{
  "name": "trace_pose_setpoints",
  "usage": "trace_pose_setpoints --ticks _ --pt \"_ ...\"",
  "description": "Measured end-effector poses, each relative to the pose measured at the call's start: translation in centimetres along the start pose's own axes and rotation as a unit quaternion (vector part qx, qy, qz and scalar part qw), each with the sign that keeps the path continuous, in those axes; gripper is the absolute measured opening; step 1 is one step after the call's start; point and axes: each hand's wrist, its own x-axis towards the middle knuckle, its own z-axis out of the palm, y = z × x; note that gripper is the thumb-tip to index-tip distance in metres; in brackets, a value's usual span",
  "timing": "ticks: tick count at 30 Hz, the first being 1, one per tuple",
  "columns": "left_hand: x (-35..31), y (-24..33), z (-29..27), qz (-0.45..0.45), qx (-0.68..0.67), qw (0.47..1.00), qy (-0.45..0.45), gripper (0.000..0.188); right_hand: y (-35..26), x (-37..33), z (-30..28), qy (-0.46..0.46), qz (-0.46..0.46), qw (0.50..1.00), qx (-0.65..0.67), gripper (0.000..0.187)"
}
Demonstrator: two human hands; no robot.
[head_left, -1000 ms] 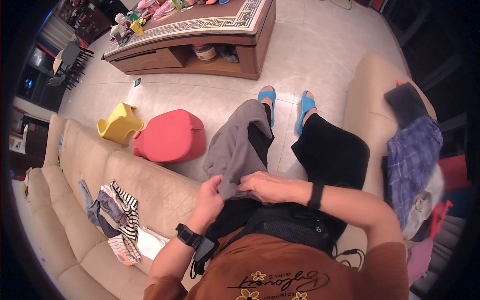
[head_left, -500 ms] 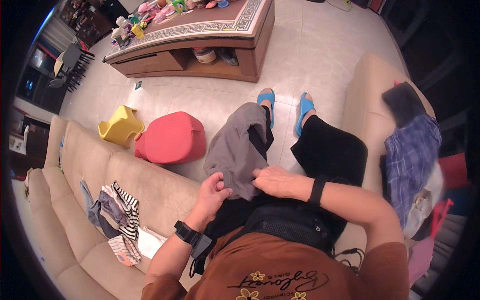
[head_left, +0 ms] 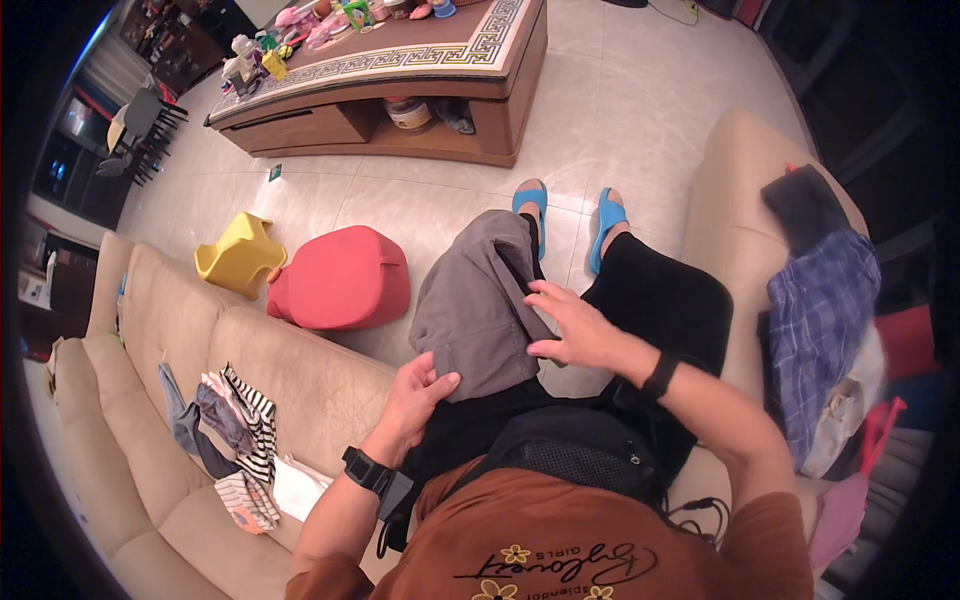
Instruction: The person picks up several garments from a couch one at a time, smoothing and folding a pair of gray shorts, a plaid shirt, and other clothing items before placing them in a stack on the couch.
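Note:
A grey garment (head_left: 470, 320) lies draped over my left thigh, its far end hanging over the knee; its exact kind cannot be made out. My left hand (head_left: 412, 400) is at the garment's near left corner, thumb on the cloth and fingers curled at its edge. On the other side my right hand (head_left: 580, 328) is spread, thumb and fingers apart, with the fingertips beside the garment's right edge. Black trousers (head_left: 665, 310) show under and beside the cloth.
Folded clothes (head_left: 235, 425) lie on the beige sofa (head_left: 165, 345) at left. More clothes, among them a blue plaid shirt (head_left: 825, 300), hang over the sofa arm at right. A red stool (head_left: 340, 280) and a yellow stool (head_left: 240, 255) stand before a cluttered coffee table (head_left: 400, 90).
My right hand has let go of the cloth, opened and moved up and right along its edge. The garment lies broader and flatter; my left hand has shifted slightly.

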Motion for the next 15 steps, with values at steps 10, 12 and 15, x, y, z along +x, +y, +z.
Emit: trace_pose_setpoints --ticks 10,12,15 --pt "-1.3 0.0 -0.5 0.006 -0.005 1.000 -0.007 0.033 2.4 0.2 -0.3 -0.255 0.107 0.916 -0.291 0.008" --pt "-2.1 0.2 0.2 -0.022 0.004 0.999 0.026 0.023 1.1 1.7 -1.4 -0.111 0.020 0.981 -0.160 0.014" --pt "-0.8 -1.9 -1.5 0.019 0.100 0.995 -0.002 0.017 -3.8 5.2 0.8 0.018 -0.268 0.960 -0.083 0.043"
